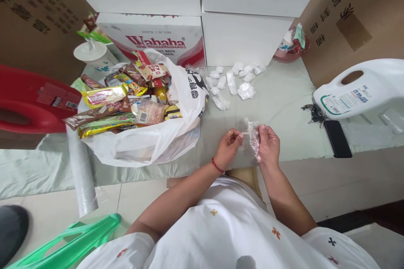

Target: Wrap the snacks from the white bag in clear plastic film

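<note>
Over the front part of the cloth-covered table, my right hand (pixel 269 145) grips a clear, crinkled plastic wrapper (pixel 252 136) between thumb and fingers. My left hand (pixel 229 147), with a red string on its wrist, pinches the left edge of the same wrapper. Whether something lies inside the wrapper is hard to tell. Beyond both hands several small pieces in clear wrap lie in a loose group, among them a larger bundle (pixel 245 91). To the left sits a white plastic bag (pixel 186 126) full of packaged snacks (pixel 105 94).
White boxes (pixel 246 38) stand along the back. A white detergent jug (pixel 362 88), keys (pixel 315 114) and a black phone (pixel 337 138) are on the right. A red jug (pixel 34 101), paper cup (pixel 94 54) and plastic film roll (pixel 82 172) are on the left.
</note>
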`<state>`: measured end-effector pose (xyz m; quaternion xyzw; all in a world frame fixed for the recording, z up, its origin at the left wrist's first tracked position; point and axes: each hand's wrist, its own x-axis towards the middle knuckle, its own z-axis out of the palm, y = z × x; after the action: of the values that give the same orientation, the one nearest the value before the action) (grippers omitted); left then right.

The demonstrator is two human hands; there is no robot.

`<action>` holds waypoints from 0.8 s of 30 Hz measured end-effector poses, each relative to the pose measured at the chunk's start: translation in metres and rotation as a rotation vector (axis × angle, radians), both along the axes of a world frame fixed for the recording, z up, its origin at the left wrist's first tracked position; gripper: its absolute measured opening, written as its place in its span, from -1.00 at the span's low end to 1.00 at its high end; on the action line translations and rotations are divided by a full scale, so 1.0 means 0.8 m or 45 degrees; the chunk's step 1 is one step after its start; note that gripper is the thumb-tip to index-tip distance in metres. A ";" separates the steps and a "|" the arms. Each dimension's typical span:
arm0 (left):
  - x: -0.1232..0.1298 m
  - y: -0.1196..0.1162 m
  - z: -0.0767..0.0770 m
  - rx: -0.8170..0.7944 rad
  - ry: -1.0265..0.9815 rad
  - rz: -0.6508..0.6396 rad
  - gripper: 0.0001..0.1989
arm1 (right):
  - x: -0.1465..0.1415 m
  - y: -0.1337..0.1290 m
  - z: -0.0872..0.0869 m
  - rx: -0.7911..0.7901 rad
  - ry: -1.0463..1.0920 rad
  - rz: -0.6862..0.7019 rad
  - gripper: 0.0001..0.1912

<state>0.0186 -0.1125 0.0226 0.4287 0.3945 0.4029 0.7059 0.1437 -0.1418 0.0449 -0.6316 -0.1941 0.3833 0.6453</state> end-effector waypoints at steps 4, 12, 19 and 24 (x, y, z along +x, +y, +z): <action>-0.008 0.013 -0.005 -0.151 -0.107 0.058 -0.50 | 0.022 -0.002 -0.004 -0.044 -0.011 -0.068 -0.51; -0.027 0.025 -0.005 -0.236 -0.115 0.141 -0.52 | 0.072 -0.011 -0.018 -0.032 -0.116 -0.350 -0.46; -0.058 0.046 -0.006 -0.289 -0.151 0.176 -0.52 | 0.117 -0.022 -0.031 -0.094 -0.123 -0.439 -0.49; -0.062 0.046 -0.005 -0.346 -0.151 0.159 -0.51 | 0.137 -0.016 -0.043 -0.145 -0.232 -0.322 -0.51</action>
<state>-0.0307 -0.0761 0.0187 0.2795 0.4288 0.4135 0.7530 0.2531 -0.1549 0.0109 -0.7186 -0.1488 0.2505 0.6314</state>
